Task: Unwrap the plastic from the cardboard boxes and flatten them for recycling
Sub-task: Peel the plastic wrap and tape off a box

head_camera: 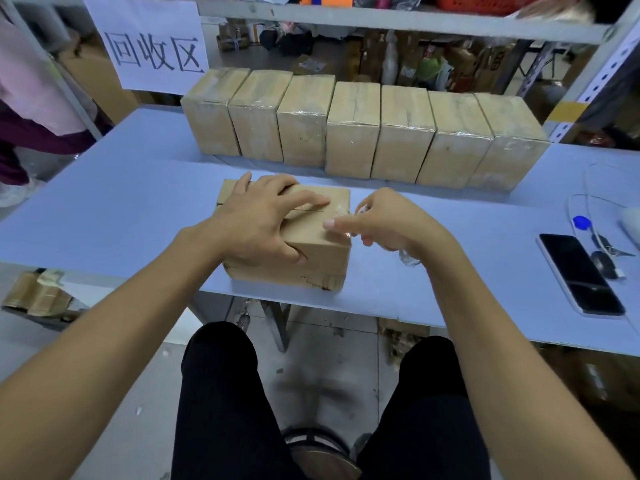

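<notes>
Left hand (263, 216) lay spread, fingers pressing the cardboard box (294, 251) top; right hand (384, 220), just beside its right edge, pinched clear plastic wrap (341, 211).

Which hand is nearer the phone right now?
Right. The right hand pinches plastic at the box's right edge, toward the phone; the left hand rests on the box top, farther away.

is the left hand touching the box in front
Touching. The head view shows the left hand spread on top of the box, thumb pressed against its near side.
</notes>
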